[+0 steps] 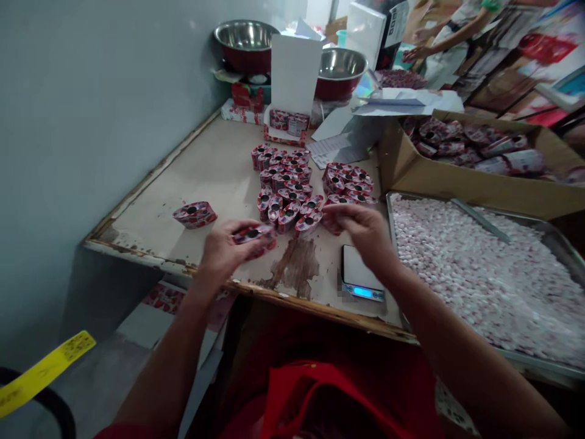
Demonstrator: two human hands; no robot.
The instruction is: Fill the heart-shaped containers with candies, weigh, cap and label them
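Packs (292,183) stand clustered mid-table (219,158); left hand (223,249) grasps one pack (267,236) near the edge; right hand (367,233) at another, grip unclear; step looks like handling packs singly; next move calls for light fingers among close-set neighbours.

dim fg, brighter bg; glare in bowls (249,38); edges stretched, blurry.

Right hand (365,235) partly hides scale (359,267); tray (551,235) cropped at right edge.
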